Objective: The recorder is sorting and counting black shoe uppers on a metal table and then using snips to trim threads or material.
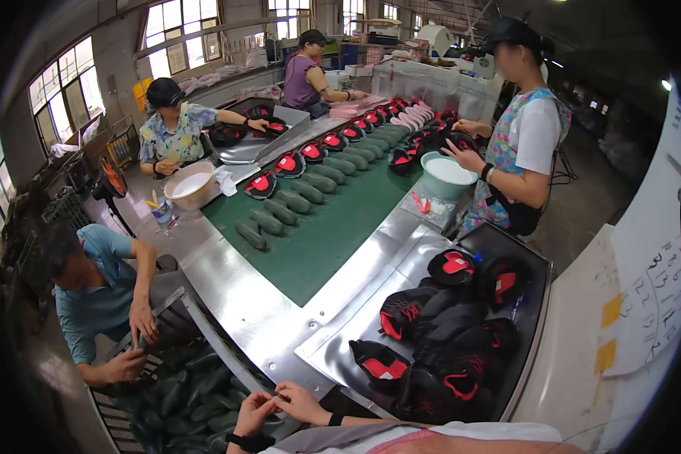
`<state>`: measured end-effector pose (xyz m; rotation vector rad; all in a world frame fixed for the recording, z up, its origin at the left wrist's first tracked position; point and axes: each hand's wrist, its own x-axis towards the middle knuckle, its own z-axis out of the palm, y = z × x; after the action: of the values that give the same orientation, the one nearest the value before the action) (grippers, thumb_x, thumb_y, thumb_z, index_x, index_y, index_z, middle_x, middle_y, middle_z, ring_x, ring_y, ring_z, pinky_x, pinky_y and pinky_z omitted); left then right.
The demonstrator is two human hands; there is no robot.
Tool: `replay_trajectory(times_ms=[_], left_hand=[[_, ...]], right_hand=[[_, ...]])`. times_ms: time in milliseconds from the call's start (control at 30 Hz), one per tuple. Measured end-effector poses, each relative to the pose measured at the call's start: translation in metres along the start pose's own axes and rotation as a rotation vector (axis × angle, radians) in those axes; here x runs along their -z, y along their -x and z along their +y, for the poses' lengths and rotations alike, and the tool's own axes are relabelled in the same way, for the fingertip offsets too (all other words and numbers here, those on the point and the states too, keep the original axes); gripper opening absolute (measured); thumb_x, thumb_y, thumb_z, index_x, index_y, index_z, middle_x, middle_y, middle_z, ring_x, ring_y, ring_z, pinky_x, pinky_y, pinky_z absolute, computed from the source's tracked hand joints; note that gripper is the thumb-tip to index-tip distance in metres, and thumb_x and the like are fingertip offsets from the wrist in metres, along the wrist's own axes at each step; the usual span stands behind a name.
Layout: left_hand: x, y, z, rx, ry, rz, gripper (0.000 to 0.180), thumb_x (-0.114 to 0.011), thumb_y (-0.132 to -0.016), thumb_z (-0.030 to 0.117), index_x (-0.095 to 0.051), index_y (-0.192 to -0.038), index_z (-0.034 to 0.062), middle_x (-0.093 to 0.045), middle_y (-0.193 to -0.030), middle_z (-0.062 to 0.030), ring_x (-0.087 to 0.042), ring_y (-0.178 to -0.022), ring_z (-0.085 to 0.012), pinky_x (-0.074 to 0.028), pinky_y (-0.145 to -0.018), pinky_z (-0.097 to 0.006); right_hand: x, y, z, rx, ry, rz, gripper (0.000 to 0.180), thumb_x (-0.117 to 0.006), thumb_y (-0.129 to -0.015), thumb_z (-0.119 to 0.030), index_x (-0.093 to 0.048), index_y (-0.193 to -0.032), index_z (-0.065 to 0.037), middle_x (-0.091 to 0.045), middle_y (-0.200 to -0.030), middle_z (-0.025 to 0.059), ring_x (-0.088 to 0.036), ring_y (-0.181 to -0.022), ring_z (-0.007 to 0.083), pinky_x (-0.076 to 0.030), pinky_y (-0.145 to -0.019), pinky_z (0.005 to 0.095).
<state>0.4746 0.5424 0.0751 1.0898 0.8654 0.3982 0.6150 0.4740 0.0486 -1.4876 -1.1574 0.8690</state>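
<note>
My left hand [255, 413] and my right hand [303, 402] meet at the near edge of the metal table, fingertips pinched close together. Between them is a small dark sliver, too small to name. Both wrists wear black bands. Right of my hands, a metal tray [339, 327] holds a heap of black-and-red shoe uppers [386, 368]. To the left and below stands a barred crate [212, 333] full of dark green shoe lasts [175, 397], where a seated co-worker in a blue shirt [106, 261] handles one.
A green conveyor belt [280, 261] carries rows of lasts [266, 221] and uppers [289, 163]. Co-workers sit or stand along both sides. A pink basin [181, 198] and a pale green basin [440, 187] flank the belt. A fan [113, 178] stands at left; a written sheet [651, 295] hangs at right.
</note>
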Motion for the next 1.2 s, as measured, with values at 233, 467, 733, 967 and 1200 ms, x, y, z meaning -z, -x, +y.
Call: replay_trajectory(times_ms=[233, 467, 733, 967, 1200], left_hand=[[-0.006, -0.003, 0.009, -0.045, -0.053, -0.064, 0.017, -0.06, -0.078, 0.001, -0.053, -0.092, -0.0023, -0.06, -0.084, -0.0068, -0.058, -0.076, -0.0128, -0.05, -0.07, -0.027], [-0.002, -0.005, 0.006, -0.115, -0.387, -0.074, 0.02, -0.065, -0.071, -0.005, -0.05, -0.083, 0.0003, -0.057, -0.076, -0.0043, -0.059, -0.07, -0.0117, -0.049, -0.063, -0.023], [-0.018, 0.004, 0.014, -0.122, -0.069, 0.027, 0.016, -0.062, -0.074, -0.004, -0.056, -0.089, -0.0033, -0.061, -0.076, -0.0077, -0.06, -0.068, -0.0145, -0.05, -0.064, -0.024], [-0.021, 0.002, 0.02, -0.083, -0.145, -0.114, 0.036, -0.059, -0.078, 0.0, -0.051, -0.112, -0.004, -0.061, -0.091, -0.0051, -0.057, -0.079, -0.0106, -0.047, -0.071, -0.022], [-0.016, -0.003, 0.015, -0.059, -0.199, -0.014, 0.016, -0.059, -0.081, 0.012, -0.06, -0.086, -0.003, -0.058, -0.069, -0.0018, -0.052, -0.062, -0.0079, -0.042, -0.06, -0.021]], right_hand=[[0.002, 0.0, 0.0, -0.037, 0.054, -0.018, 0.024, -0.056, -0.08, -0.025, -0.059, -0.079, -0.001, -0.054, -0.089, 0.011, -0.055, -0.077, 0.0272, -0.044, -0.065, 0.0332], [0.009, 0.0, -0.006, 0.001, -0.03, -0.04, 0.021, -0.055, -0.08, -0.022, -0.058, -0.079, -0.001, -0.056, -0.072, 0.0136, -0.057, -0.066, 0.0279, -0.044, -0.058, 0.0331], [0.005, 0.004, -0.011, -0.021, -0.092, 0.065, 0.024, -0.056, -0.083, -0.023, -0.057, -0.081, 0.001, -0.058, -0.068, 0.0097, -0.058, -0.056, 0.0169, -0.044, -0.053, 0.0282], [0.006, 0.006, -0.005, -0.043, -0.146, 0.101, 0.026, -0.052, -0.086, -0.027, -0.057, -0.087, -0.001, -0.058, -0.067, 0.0072, -0.055, -0.053, 0.0141, -0.042, -0.05, 0.026], [0.025, -0.002, -0.031, -0.161, -0.438, -0.068, 0.019, -0.049, -0.086, -0.019, -0.055, -0.09, -0.001, -0.057, -0.066, 0.0035, -0.051, -0.053, 0.0101, -0.041, -0.049, 0.0253]])
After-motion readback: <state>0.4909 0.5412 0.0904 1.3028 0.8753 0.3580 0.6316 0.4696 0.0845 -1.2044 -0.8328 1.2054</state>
